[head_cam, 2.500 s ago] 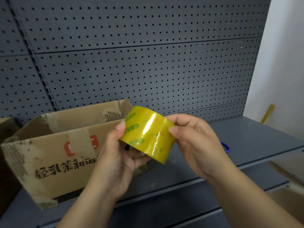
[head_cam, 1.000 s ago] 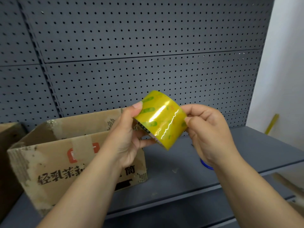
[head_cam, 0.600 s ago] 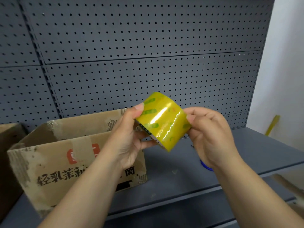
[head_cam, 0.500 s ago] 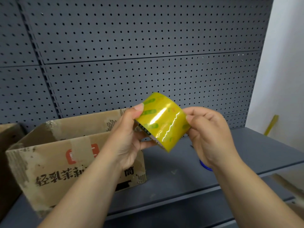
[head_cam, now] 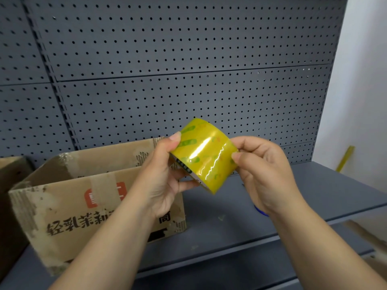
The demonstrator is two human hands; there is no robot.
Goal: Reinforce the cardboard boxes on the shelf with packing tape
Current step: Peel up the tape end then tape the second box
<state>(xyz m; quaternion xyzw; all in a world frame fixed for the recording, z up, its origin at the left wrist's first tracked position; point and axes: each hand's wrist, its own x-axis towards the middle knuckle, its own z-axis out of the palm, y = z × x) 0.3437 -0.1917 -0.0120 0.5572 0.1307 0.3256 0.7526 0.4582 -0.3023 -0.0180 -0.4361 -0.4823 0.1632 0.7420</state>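
Head view: the tape [head_cam: 204,155] is a wide yellow roll with green marks and a glossy face. It is held up in the air at the middle of the frame, above the shelf [head_cam: 314,189] and in front of the pegboard [head_cam: 167,59]. It touches neither of them.

The left hand [head_cam: 161,176] grips the roll's left side: the thumb presses on the outer face near the rim, and the fingers curl under it toward the core. The right hand [head_cam: 263,174] pinches the roll's right edge between thumb and forefinger, with the other fingers curled behind. The roll is tilted, its left rim higher than its right. A jagged line crosses its face near the right thumb. Whether that is the loose end I cannot tell.

The box [head_cam: 69,208] stands on the shelf at the left, below and behind the left hand, apart from the roll. Its top is open and its corners are worn. An old strip of tape runs down over a red mark on its front, above black characters. The left forearm crosses in front of it.

A second box [head_cam: 10,170] shows at the left edge, just beside the first. A small blue thing [head_cam: 260,212] lies on the shelf, mostly hidden behind the right wrist — too little shows to name it. A yellow stick [head_cam: 345,158] leans at the white wall [head_cam: 366,80], right of the pegboard.
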